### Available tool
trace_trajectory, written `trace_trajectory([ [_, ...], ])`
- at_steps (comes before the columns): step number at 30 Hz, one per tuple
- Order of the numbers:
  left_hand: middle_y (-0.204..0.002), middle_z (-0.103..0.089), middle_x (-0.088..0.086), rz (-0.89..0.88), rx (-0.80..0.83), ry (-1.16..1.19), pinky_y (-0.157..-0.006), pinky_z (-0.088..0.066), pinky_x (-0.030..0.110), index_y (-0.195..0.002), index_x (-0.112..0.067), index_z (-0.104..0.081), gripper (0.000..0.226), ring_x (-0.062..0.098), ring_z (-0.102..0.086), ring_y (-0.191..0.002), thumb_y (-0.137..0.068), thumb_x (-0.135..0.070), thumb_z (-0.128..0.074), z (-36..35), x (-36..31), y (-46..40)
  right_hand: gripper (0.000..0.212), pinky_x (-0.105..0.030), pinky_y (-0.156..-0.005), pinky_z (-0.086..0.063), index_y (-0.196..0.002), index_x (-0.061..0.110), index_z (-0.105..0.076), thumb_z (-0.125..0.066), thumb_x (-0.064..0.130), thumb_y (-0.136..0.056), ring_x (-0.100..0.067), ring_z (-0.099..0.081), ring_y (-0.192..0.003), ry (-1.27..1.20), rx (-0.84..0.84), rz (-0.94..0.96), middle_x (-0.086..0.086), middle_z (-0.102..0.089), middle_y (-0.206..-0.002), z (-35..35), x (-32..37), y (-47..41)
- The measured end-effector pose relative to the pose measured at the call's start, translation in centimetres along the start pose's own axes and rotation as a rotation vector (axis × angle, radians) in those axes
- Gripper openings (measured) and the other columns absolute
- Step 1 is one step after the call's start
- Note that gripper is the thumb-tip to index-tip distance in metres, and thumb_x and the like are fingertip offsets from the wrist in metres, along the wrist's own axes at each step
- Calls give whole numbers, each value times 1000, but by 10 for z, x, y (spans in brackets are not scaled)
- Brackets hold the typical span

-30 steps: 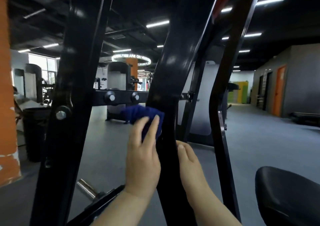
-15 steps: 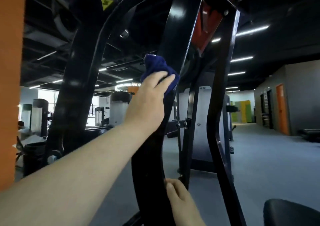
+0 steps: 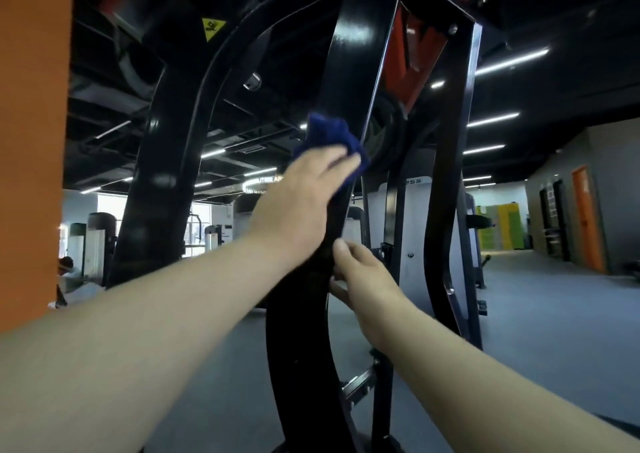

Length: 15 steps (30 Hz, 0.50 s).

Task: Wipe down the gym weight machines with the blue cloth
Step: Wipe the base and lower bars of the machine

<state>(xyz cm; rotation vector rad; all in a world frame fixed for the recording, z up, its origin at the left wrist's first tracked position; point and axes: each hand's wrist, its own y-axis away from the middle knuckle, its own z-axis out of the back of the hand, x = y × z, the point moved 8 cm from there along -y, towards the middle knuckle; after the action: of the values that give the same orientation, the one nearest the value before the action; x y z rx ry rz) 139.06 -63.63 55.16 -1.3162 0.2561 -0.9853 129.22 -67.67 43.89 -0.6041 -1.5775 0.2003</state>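
A person's left hand (image 3: 304, 189) presses the blue cloth (image 3: 330, 140) flat-fingered against a black machine upright (image 3: 349, 81) (glossy, curved), high in the frame. The right hand (image 3: 363, 276), fingers apparently curled round the upright's right edge, steadies lower down. Long overlapping strokes with firm pressure would clean best.

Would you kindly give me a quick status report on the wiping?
Left hand presses blue cloth on black upright. Right hand steadies upright lower down. Nothing in the way.
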Motion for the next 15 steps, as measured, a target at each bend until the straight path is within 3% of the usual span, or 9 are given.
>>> trace_trajectory([
  [3,-147,-42,1,-113,99,-28,-108,-42,39,-145,-18,-45,63,21,-37,-138,-85,-16,-25,-6,-6,24,31,-39,-101,-50,-126,21,-57,-47,36,-102,-16,-66,-106,13,3,-15,0,-68,-117,1,-4,0],
  [5,-149,-40,-2,-82,41,-28,-104,-46,41,-145,-21,-44,62,20,-37,-137,-86,-5,-32,2,1,-12,31,-38,-102,-49,-127,23,-56,-45,37,-102,-14,-65,-106,67,-9,-18,3,-67,-117,1,-1,0],
  [9,-152,-35,-6,66,-53,10,-112,-36,39,-147,-24,-41,64,19,-34,-138,-91,5,-45,14,12,-72,32,-35,-101,-50,-130,20,-56,-45,34,-103,-12,-64,-108,56,14,-19,3,-67,-119,3,1,0],
  [12,-147,-43,1,-20,-59,9,-112,-36,37,-144,-18,-47,58,21,-39,-135,-90,4,-44,8,7,-36,31,-27,-92,-54,-132,17,-56,-45,25,-104,-11,-65,-109,-63,71,-27,1,-68,-121,4,1,4],
  [15,-142,-50,4,-126,24,23,-114,-33,32,-140,-14,-52,57,22,-43,-133,-87,-1,-36,-7,0,55,33,-18,-76,-54,-132,20,-56,-41,11,-105,-11,-64,-113,-140,148,1,3,-69,-121,3,-2,9],
])
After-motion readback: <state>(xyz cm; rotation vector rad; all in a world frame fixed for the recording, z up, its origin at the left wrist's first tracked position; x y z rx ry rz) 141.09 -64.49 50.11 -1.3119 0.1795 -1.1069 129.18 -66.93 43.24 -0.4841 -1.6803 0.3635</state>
